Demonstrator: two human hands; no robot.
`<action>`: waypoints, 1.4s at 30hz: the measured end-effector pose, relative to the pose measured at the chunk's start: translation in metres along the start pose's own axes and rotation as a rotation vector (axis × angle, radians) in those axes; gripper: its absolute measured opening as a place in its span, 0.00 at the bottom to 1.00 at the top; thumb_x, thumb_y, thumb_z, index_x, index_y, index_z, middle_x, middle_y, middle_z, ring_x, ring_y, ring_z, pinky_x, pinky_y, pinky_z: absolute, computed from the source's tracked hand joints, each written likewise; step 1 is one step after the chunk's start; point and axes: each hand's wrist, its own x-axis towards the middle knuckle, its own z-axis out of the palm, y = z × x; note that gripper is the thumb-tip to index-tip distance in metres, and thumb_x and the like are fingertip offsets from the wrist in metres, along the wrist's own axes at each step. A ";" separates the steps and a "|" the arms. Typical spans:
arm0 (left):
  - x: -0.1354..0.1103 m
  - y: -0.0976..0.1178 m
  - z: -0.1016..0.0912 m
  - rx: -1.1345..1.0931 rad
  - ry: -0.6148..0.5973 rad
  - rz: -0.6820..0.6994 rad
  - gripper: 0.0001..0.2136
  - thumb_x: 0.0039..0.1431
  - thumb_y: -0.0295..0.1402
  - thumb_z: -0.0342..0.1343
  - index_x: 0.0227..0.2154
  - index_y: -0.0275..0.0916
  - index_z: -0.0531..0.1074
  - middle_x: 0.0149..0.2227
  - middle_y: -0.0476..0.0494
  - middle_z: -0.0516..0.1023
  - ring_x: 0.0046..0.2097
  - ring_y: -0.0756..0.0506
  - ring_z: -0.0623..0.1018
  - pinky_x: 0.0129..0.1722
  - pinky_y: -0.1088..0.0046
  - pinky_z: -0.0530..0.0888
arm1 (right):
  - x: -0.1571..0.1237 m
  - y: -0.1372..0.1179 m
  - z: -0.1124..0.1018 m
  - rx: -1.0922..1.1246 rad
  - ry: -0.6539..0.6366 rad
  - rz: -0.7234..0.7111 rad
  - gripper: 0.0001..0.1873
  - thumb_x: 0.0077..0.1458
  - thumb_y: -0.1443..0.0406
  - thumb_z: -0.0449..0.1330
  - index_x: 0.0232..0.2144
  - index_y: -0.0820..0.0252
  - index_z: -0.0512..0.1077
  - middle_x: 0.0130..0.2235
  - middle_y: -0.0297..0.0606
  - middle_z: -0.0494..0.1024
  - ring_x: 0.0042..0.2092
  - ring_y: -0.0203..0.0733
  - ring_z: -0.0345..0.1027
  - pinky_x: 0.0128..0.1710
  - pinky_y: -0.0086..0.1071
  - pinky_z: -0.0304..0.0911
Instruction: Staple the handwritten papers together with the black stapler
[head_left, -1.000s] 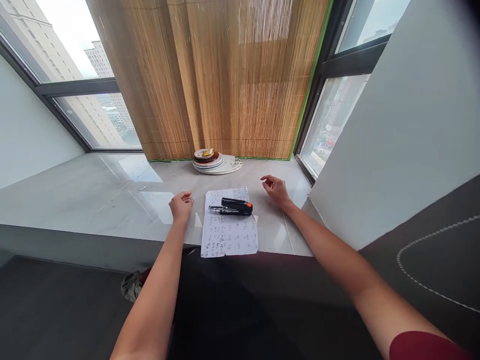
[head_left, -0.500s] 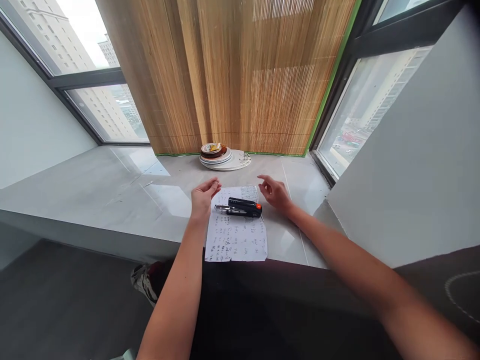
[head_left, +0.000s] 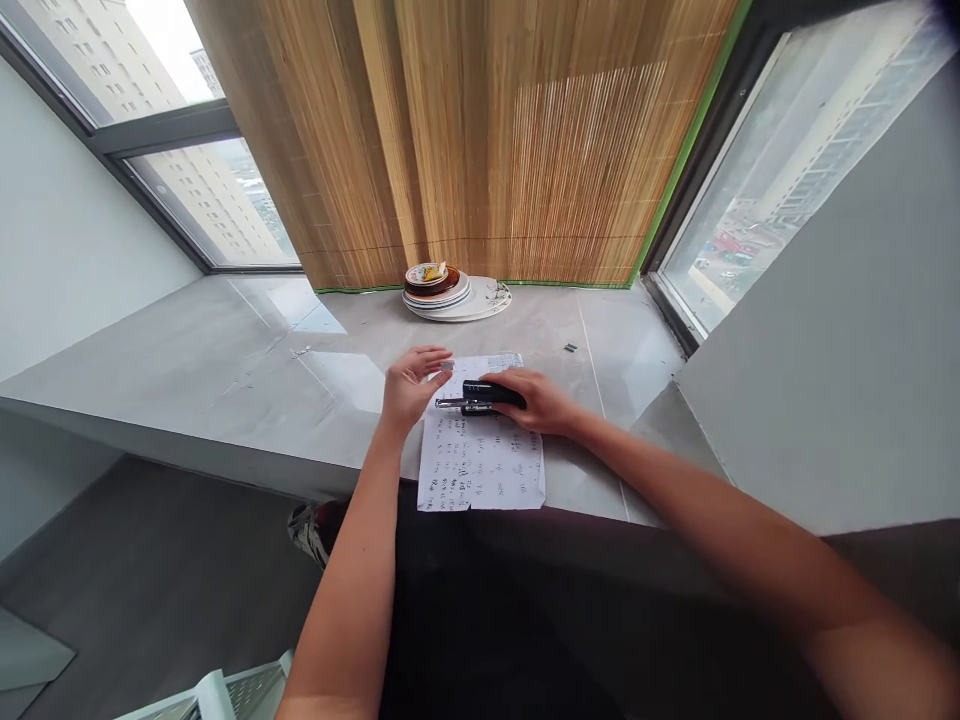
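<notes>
Grip: the fingers of my right hand (head_left: 538,403) are curled down over the back end of the stapler (head_left: 480,397), closed on it.
Free hand: my left hand (head_left: 411,384) is open, its fingers loosely spread and a little curved, palm turned toward the stapler's metal nose, just beside it. I cannot tell whether it touches.
Stapler: black, lying flat across the upper part of the sheet, nose pointing to my left.
Sheet: a written paper sheet (head_left: 480,465) lies flat on the worktop (head_left: 225,360), its near edge about level with the worktop's front edge.
Open room: broad bare grey surface left of my left hand. On the right there is a narrower strip up to the wall.
Far edge: a stack of plates (head_left: 450,292) at the foot of the bamboo blind (head_left: 525,150), well apart from both hands.
Stray bit: a small dark piece (head_left: 570,348) right of the sheet's top corner, apart from it.
</notes>
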 end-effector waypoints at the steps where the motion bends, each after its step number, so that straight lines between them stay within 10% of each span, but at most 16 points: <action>1: -0.001 0.003 -0.001 0.018 -0.028 0.043 0.16 0.54 0.40 0.73 0.44 0.41 0.85 0.53 0.39 0.81 0.50 0.41 0.84 0.55 0.58 0.82 | 0.000 0.001 -0.001 0.012 0.032 -0.012 0.24 0.64 0.64 0.63 0.61 0.55 0.72 0.51 0.46 0.82 0.51 0.52 0.76 0.53 0.47 0.70; 20: -0.005 0.020 0.003 0.185 -0.249 0.340 0.04 0.61 0.33 0.68 0.38 0.43 0.85 0.40 0.42 0.85 0.43 0.44 0.84 0.46 0.63 0.83 | -0.003 -0.002 -0.017 0.075 0.231 -0.111 0.22 0.64 0.61 0.64 0.59 0.53 0.73 0.46 0.43 0.83 0.43 0.48 0.76 0.46 0.42 0.71; 42: -0.005 0.025 0.006 0.154 -0.380 0.233 0.05 0.58 0.40 0.70 0.35 0.48 0.87 0.42 0.41 0.86 0.44 0.41 0.85 0.48 0.59 0.82 | -0.005 -0.009 -0.025 0.102 0.191 -0.057 0.19 0.64 0.56 0.64 0.54 0.54 0.77 0.41 0.43 0.83 0.39 0.47 0.75 0.43 0.42 0.71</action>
